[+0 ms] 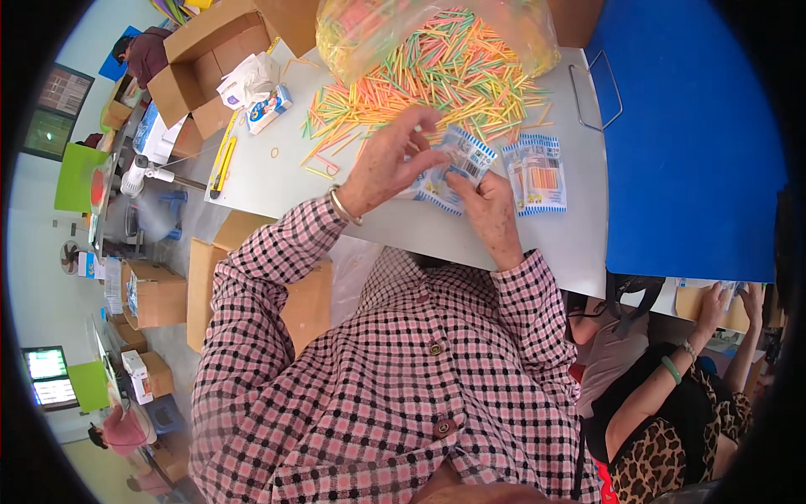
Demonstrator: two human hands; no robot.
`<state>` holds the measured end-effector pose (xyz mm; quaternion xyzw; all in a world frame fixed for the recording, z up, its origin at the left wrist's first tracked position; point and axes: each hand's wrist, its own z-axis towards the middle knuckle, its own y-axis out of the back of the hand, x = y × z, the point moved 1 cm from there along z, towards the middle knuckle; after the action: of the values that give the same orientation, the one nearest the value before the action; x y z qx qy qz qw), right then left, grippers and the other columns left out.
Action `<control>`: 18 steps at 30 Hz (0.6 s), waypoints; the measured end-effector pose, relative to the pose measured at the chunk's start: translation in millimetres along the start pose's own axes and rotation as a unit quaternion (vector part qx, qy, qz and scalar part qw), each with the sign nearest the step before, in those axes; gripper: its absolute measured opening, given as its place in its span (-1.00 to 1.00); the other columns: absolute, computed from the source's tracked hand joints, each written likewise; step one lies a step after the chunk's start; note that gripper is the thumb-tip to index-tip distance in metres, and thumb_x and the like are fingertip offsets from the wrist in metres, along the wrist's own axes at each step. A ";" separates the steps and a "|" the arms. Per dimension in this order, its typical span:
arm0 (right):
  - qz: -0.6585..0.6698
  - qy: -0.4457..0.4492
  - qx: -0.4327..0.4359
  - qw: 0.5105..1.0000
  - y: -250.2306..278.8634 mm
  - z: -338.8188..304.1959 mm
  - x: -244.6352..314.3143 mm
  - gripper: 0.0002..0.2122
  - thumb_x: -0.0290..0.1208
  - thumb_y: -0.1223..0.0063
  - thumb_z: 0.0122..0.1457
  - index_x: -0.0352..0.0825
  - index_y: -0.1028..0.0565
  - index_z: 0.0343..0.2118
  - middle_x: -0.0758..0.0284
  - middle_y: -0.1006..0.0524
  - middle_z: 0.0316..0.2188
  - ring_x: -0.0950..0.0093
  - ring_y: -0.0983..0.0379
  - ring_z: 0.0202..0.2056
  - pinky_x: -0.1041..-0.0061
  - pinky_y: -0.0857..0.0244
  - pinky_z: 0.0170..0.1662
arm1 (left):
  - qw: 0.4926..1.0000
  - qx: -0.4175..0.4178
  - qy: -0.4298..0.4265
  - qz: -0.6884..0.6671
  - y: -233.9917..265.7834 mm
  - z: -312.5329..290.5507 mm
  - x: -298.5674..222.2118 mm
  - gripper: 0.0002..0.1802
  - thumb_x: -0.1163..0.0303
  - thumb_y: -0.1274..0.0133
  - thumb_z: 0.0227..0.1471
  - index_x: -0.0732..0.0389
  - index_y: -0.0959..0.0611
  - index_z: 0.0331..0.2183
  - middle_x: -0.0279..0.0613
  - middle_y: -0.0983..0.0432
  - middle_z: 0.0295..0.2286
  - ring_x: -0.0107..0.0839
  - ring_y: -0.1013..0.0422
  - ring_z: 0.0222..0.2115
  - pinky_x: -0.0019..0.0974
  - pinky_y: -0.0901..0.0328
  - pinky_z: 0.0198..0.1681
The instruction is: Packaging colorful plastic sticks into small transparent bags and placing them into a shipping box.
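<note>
A small clear plastic packet with blue-striped ends is pinched in my right hand, thumb on top of it. My left hand is at the packet's left side, its fingers apart and bent and its thumb close to the packet. Whether the thumb touches it I cannot tell. Just to the right lie more packets, overlapping, with a row of orange sticks showing in one. Beyond my hands spreads a big heap of thin pastel sticks in yellow, green, orange and pink, spilling from a clear plastic bag.
On the white table, a yellow cutter knife and a tissue pack lie at the left. Open cardboard boxes stand beyond. A blue surface with a metal loop adjoins the right edge. A co-worker's hands are at lower right.
</note>
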<state>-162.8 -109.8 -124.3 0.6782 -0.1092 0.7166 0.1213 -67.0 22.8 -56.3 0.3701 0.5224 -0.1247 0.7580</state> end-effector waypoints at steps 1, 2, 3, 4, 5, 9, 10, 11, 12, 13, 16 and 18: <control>-0.032 -0.017 0.022 0.999 5.5 0.2 -3.1 -0.80 -0.44 -0.06 0.09 -0.41 -0.49 -0.25 0.46 -0.50 -0.49 0.74 -0.34 -0.47 0.71 -0.23 -0.41 | 0.996 -0.024 -0.068 0.050 2.7 4.8 -9.8 -0.76 0.45 -0.14 -0.09 0.27 -0.52 -0.31 -0.34 -0.44 -0.51 -0.53 -0.36 -0.47 -0.47 -0.27 -0.40; -0.063 -0.033 0.046 0.996 6.6 0.8 -2.6 -0.80 -0.44 -0.06 0.08 -0.41 -0.49 -0.24 0.45 -0.51 -0.50 0.74 -0.34 -0.48 0.72 -0.23 -0.42 | 0.984 -0.050 -0.136 0.101 6.3 8.5 -19.4 -0.72 0.43 -0.16 -0.12 0.26 -0.52 -0.28 -0.30 -0.46 -0.50 -0.44 -0.38 -0.43 -0.41 -0.29 -0.35; -0.063 -0.032 0.048 0.996 7.6 -0.2 2.0 -0.80 -0.44 -0.06 0.08 -0.41 -0.49 -0.24 0.45 -0.51 -0.50 0.74 -0.34 -0.48 0.72 -0.23 -0.42 | 0.984 -0.051 -0.135 0.102 10.3 12.0 -22.6 -0.72 0.43 -0.16 -0.12 0.26 -0.52 -0.28 -0.30 -0.46 -0.50 -0.44 -0.38 -0.43 -0.41 -0.29 -0.35; -0.071 -0.019 0.083 0.994 9.7 -2.3 14.6 -0.80 -0.46 -0.05 0.08 -0.42 -0.49 -0.24 0.44 -0.51 -0.51 0.74 -0.34 -0.48 0.71 -0.23 -0.42 | 0.958 -0.002 -0.226 0.177 13.0 15.8 -25.6 -0.71 0.43 -0.17 -0.15 0.26 -0.54 -0.29 -0.27 -0.46 -0.49 -0.36 -0.37 -0.40 -0.35 -0.28 -0.32; -0.079 -0.005 0.119 0.990 10.6 -3.9 22.3 -0.80 -0.47 -0.05 0.08 -0.42 -0.48 -0.24 0.43 -0.52 -0.51 0.74 -0.34 -0.48 0.70 -0.24 -0.43 | 0.915 0.047 -0.313 0.249 14.4 16.6 -26.6 -0.70 0.42 -0.18 -0.18 0.26 -0.55 -0.30 -0.24 -0.47 -0.49 -0.28 -0.36 -0.38 -0.30 -0.28 -0.29; -0.077 0.013 0.087 0.993 13.1 -6.4 25.0 -0.81 -0.47 -0.06 0.07 -0.43 -0.49 -0.26 0.41 -0.51 -0.52 0.72 -0.35 -0.50 0.69 -0.24 -0.44 | 0.945 0.121 -0.230 0.197 13.0 9.0 -18.3 -0.75 0.43 -0.17 -0.18 0.26 -0.58 -0.35 -0.21 -0.46 -0.50 -0.23 -0.35 -0.42 -0.26 -0.26 -0.31; -0.079 0.017 0.058 0.995 14.2 -6.1 23.9 -0.85 -0.47 -0.07 0.06 -0.44 -0.48 -0.34 0.42 -0.48 -0.56 0.72 -0.31 -0.53 0.68 -0.21 -0.47 | 0.951 0.102 -0.218 0.196 12.1 6.9 -18.7 -0.79 0.44 -0.16 -0.17 0.26 -0.58 -0.38 -0.21 -0.46 -0.50 -0.24 -0.35 -0.43 -0.27 -0.25 -0.33; -0.080 0.021 0.028 0.996 15.5 -6.1 23.2 -0.87 -0.47 -0.08 0.05 -0.44 -0.47 -0.41 0.43 -0.45 -0.60 0.72 -0.27 -0.56 0.67 -0.18 -0.49 | 0.956 0.083 -0.205 0.195 11.1 5.3 -18.8 -0.82 0.45 -0.16 -0.16 0.26 -0.59 -0.40 -0.21 -0.46 -0.51 -0.25 -0.35 -0.44 -0.28 -0.25 -0.35; -0.080 0.021 0.028 0.996 15.7 -6.0 24.9 -0.87 -0.47 -0.08 0.05 -0.44 -0.47 -0.41 0.43 -0.45 -0.60 0.72 -0.27 -0.56 0.67 -0.18 -0.49 | 0.956 0.083 -0.204 0.195 10.3 4.1 -18.0 -0.82 0.45 -0.16 -0.16 0.26 -0.59 -0.40 -0.21 -0.46 -0.51 -0.25 -0.35 -0.44 -0.28 -0.25 -0.35; -0.102 0.045 0.016 0.994 16.5 -6.3 28.6 -0.86 -0.47 -0.09 0.04 -0.45 -0.43 -0.48 0.43 -0.40 -0.65 0.71 -0.21 -0.59 0.66 -0.14 -0.53 | 0.961 0.071 -0.188 0.191 9.2 3.3 -16.4 -0.83 0.46 -0.15 -0.15 0.26 -0.59 -0.40 -0.20 -0.46 -0.51 -0.26 -0.35 -0.45 -0.29 -0.25 -0.36; -0.126 0.083 -0.006 0.989 16.1 -8.8 29.6 -0.80 -0.47 -0.10 0.03 -0.46 -0.35 -0.58 0.41 -0.30 -0.73 0.69 -0.11 -0.64 0.62 -0.06 -0.58 | 0.968 0.052 -0.164 0.182 4.3 -1.1 -7.4 -0.86 0.47 -0.14 -0.13 0.26 -0.59 -0.41 -0.19 -0.46 -0.51 -0.28 -0.35 -0.46 -0.30 -0.25 -0.38; -0.127 0.097 -0.014 0.987 17.3 -10.5 27.9 -0.77 -0.47 -0.10 0.03 -0.46 -0.32 -0.60 0.39 -0.25 -0.75 0.67 -0.07 -0.66 0.61 -0.03 -0.60 | 0.971 0.044 -0.156 0.177 1.1 -2.3 -5.5 -0.87 0.48 -0.13 -0.12 0.27 -0.59 -0.41 -0.19 -0.45 -0.51 -0.29 -0.35 -0.46 -0.31 -0.25 -0.39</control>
<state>-179.7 -122.1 -96.9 0.6120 -0.0194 0.7561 0.2309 -70.3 24.0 -51.4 0.4656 0.3177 -0.0671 0.8233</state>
